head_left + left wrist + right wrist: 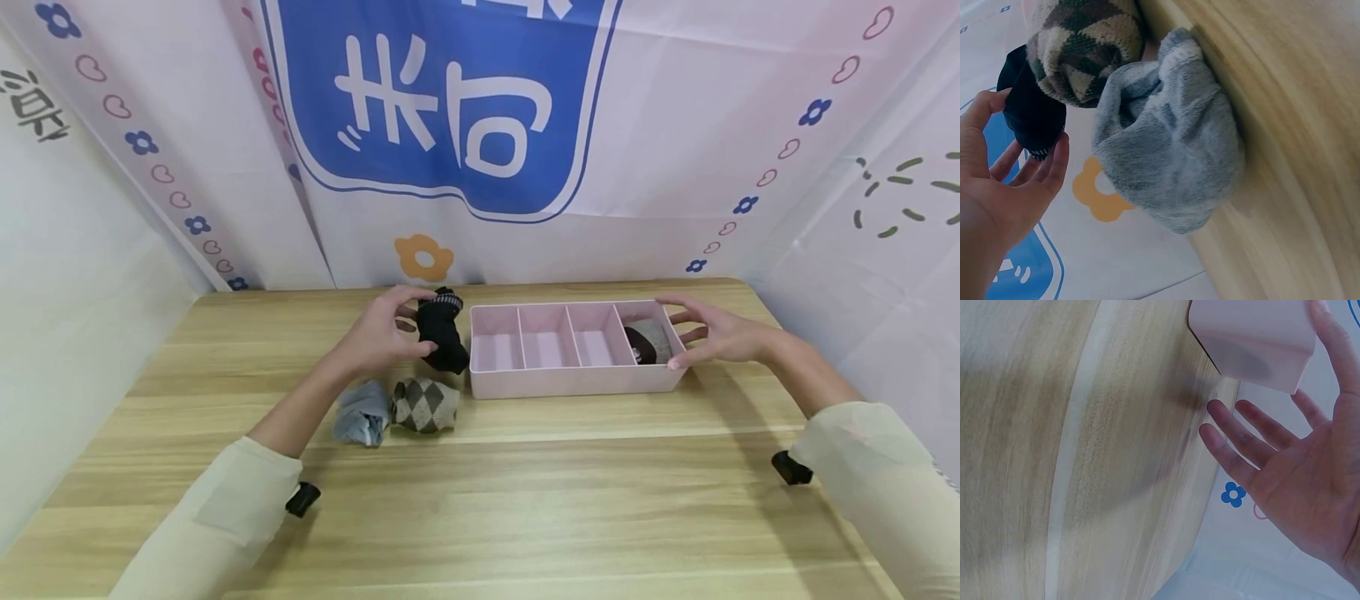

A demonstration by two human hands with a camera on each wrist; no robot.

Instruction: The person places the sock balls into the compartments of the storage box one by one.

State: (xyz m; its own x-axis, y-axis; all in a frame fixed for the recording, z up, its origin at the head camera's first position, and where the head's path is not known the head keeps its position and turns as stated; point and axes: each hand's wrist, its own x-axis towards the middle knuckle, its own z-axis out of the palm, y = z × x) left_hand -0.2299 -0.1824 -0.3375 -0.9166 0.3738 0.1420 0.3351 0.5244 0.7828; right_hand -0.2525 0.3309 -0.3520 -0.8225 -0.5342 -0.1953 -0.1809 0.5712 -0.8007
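My left hand (386, 329) holds a rolled black sock (441, 333) with a striped cuff between thumb and fingers, just left of the pink divided box (577, 383). Whether the sock is off the table cannot be told. Nearer me lie a rolled argyle sock (425, 406) and a rolled grey-blue sock (362, 412), which looms large in the left wrist view. My right hand (720, 333) spans the box's right end, thumb at the front corner and index finger at the back one; its other fingers are spread loosely. A dark brown and grey sock (651, 342) sits in the rightmost compartment.
The wooden table (525, 500) ends at a white printed cloth (652, 167) hanging behind it. White sheets also stand at the left and right sides. Thin partitions split the box into a row of compartments.
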